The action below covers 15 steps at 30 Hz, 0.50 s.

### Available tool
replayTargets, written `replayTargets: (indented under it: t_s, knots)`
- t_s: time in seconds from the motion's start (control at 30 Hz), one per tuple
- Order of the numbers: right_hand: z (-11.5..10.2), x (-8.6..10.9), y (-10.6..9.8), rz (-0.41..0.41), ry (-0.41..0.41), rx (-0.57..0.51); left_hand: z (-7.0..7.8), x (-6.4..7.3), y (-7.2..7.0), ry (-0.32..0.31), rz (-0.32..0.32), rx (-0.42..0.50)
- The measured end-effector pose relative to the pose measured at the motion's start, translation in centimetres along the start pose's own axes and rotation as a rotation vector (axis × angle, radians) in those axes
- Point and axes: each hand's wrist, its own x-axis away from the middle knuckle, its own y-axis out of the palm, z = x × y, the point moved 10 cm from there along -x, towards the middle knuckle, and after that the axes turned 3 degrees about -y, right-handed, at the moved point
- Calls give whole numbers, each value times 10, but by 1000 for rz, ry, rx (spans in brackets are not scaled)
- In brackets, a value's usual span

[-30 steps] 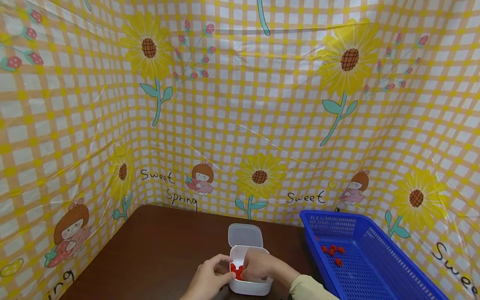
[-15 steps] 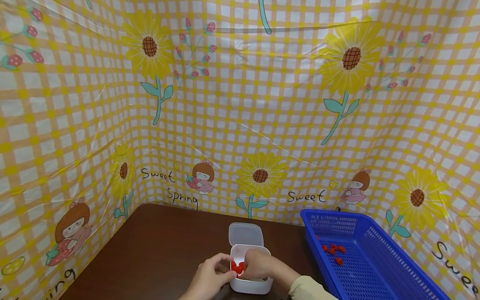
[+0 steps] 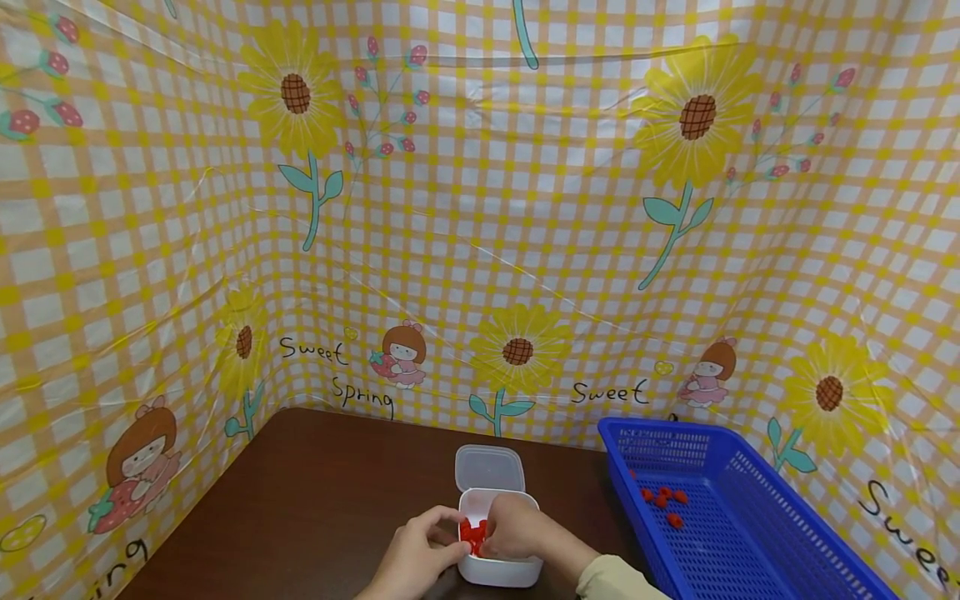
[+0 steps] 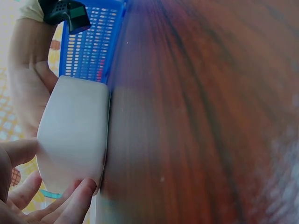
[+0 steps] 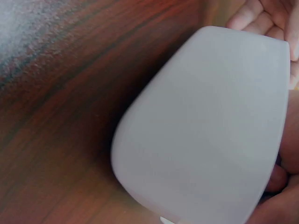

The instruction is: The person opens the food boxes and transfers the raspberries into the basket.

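Note:
A white plastic box (image 3: 498, 573) stands on the table, holding several small red pieces (image 3: 473, 531) that look like raspberries. My left hand (image 3: 420, 546) holds the box at its left end, thumb at the near rim and index finger at the far corner. Its other fingertips touch the box's outer wall (image 4: 74, 126) in the left wrist view. My right hand (image 3: 517, 529) reaches down into the box from the right, fingers bent beside the red pieces. Its fingertips are hidden, so I cannot tell whether it pinches a piece. In the right wrist view, the box wall (image 5: 201, 126) covers most of both hands.
A translucent lid (image 3: 490, 468) lies behind the box. To the right stands a blue plastic basket (image 3: 637, 533) with several red raspberry-like pieces (image 3: 663, 497) near its far left end. The dark wooden table (image 3: 322, 500) is enclosed by a checked cloth (image 3: 480, 225).
The red pieces in the box have shifted slightly beside my right fingers. My left hand keeps its place at the box, and the pieces in the basket look the same.

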Motion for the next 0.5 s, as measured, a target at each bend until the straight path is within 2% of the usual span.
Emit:
replayTargets:
  t_s: [0.1,0.2,0.3,0.5]
  knots:
    - [4,0,0,-16,40,-35,0,0,0,-5,-5,2]
    - [13,0,1,-49,124,-81,0,-1,0,-4,-11,9]
    - [18,0,0,-49,175,-96,1,-1,1,5,-13,11]
    - [12,-1,-3,84,115,-44,0,-1,1,11,-7,7]
